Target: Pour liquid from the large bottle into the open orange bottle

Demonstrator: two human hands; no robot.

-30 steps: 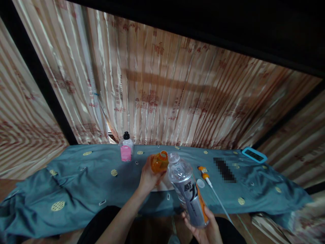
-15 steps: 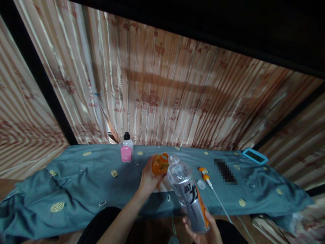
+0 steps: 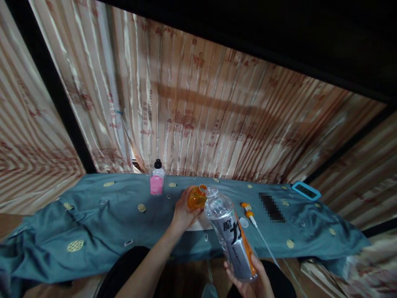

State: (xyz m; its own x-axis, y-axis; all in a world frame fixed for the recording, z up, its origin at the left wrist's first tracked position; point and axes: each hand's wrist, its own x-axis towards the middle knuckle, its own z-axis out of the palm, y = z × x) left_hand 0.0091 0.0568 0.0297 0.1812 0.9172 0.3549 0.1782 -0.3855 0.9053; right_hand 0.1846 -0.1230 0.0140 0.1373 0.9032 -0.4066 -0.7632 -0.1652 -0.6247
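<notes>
While the right hand (image 3: 259,283) grips it low, the silver bottle (image 3: 232,238) leans left.

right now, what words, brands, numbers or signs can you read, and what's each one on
"魔力": large black characters on the silver bottle.
Finer print on that bottle: too small to read.
Pink label: print too small to read.
Curtain: reddish characters, too blurred to read.
Blue-framed display: no digits readable.

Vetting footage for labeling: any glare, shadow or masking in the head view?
Head view: glints on the silver-labelled bottle, sheen streaks on the pleated curtain, a shadow band across it; pixelated patch on the blue-green cloth.
</notes>
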